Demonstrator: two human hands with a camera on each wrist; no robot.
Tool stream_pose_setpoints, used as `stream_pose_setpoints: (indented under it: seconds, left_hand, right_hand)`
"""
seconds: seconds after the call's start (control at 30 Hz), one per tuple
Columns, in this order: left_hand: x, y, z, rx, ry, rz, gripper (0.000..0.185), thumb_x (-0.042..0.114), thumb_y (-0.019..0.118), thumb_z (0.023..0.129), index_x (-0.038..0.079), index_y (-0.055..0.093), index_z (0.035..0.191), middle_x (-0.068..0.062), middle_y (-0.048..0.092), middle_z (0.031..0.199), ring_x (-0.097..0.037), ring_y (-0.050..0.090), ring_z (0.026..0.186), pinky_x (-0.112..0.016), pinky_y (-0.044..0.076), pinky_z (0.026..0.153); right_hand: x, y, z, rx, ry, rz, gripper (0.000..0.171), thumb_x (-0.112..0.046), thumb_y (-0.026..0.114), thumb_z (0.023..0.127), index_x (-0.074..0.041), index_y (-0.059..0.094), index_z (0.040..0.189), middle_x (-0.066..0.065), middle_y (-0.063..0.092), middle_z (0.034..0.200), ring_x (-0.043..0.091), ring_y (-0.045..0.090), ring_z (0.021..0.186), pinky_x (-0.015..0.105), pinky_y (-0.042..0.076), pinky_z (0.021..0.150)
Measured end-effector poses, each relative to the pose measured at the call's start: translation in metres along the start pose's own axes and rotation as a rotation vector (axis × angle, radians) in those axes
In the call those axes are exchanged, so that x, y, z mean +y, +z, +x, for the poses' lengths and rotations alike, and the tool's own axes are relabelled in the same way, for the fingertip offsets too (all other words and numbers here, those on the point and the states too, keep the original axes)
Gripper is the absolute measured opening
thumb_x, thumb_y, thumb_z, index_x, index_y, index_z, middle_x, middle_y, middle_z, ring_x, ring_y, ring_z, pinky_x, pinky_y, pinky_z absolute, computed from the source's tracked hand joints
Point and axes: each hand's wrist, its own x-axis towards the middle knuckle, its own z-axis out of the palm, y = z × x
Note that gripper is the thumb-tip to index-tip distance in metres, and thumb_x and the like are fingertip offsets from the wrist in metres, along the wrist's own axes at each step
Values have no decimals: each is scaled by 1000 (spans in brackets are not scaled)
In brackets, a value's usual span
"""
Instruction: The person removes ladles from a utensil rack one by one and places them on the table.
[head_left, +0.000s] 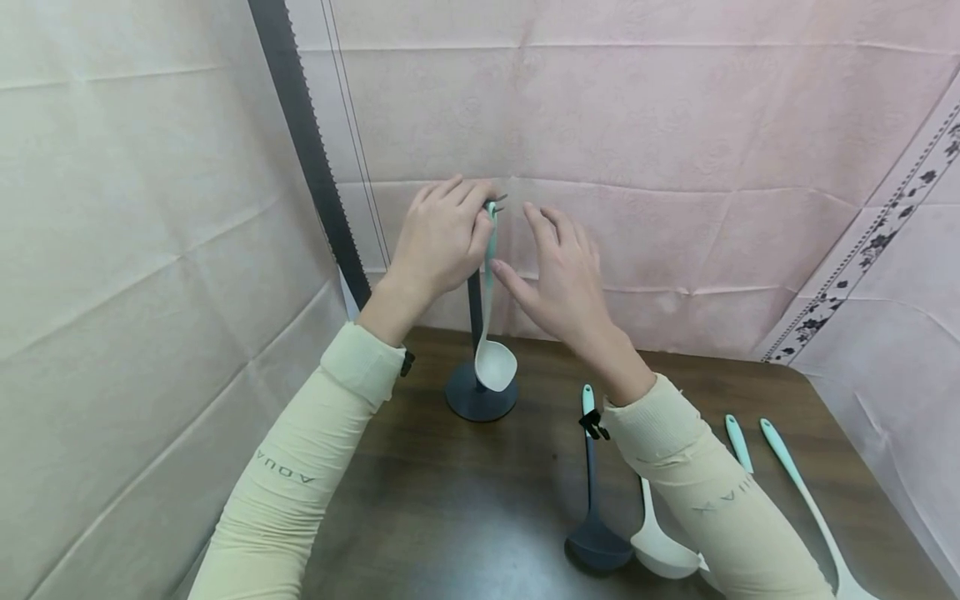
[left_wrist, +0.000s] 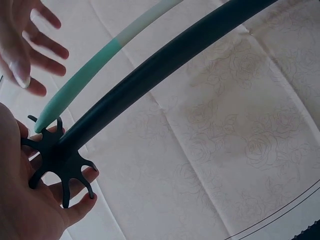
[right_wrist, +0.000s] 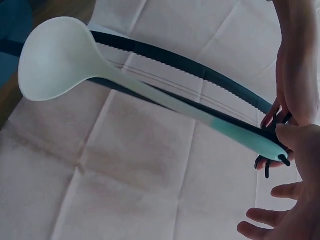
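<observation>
White ladle with a teal handle (head_left: 491, 333) hangs from the hooked top (left_wrist: 55, 160) of the dark stand (head_left: 480, 392), bowl down beside the pole, just above the round base. In the right wrist view its handle tip sits right at one of the hooks; we can't tell for sure whether it is fully seated.

Our left hand (head_left: 442, 237) is at the stand's top, fingers curled behind the hook cluster and touching it, so it is steadying the head rather than the ladle. Our right hand (head_left: 562, 275) is spread, fingers straight, thumb near the teal handle, holding nothing. Whether the thumb touches the handle isn't clear.

Progress, as we judge it: one utensil up on the stand, the rest not yet. On the dark table (head_left: 450, 517), near our right forearm: a dark ladle (head_left: 596, 533), a white spoon (head_left: 660, 546) partly under the sleeve, another teal-tipped handle (head_left: 738, 442), and a long white utensil with a teal handle (head_left: 806, 500) at the right edge. So four left, assuming they all go on.

Pink cloth backdrop (head_left: 675, 167) behind and at both sides.
</observation>
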Motion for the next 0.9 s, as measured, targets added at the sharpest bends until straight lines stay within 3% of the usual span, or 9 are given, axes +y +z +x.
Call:
stream_pose_setpoints:
  seconds: [0.3, 0.53, 0.9]
  left_hand:
    - [1, -2, 0, -3, -6, 21, 51, 28, 29, 107, 11, 63, 141, -6, 64, 148, -35, 50, 146, -50, 30, 124]
    - [1, 1, -3, -1, -4, 28, 51, 27, 30, 108, 10, 62, 142, -7, 64, 147, -35, 50, 145, -50, 31, 124]
    - [0, 2, -2, 37, 7, 34, 50, 26, 30, 107, 10, 63, 142, -8, 65, 145, -34, 52, 144, -48, 31, 124]
  right_hand:
    - [-10, 2, 20, 12, -5, 38, 72, -39, 72, 99, -8, 44, 158, 21, 59, 138, 40, 58, 124, 60, 48, 98]
    - [-16, 11, 26, 34, -33, 172, 64, -17, 73, 99, -9, 44, 155, 19, 69, 129, 37, 68, 114, 51, 53, 97]
    - [-20, 23, 32, 69, -56, 261, 46, -6, 65, 99, -9, 50, 143, 12, 76, 101, 26, 74, 85, 39, 60, 78]
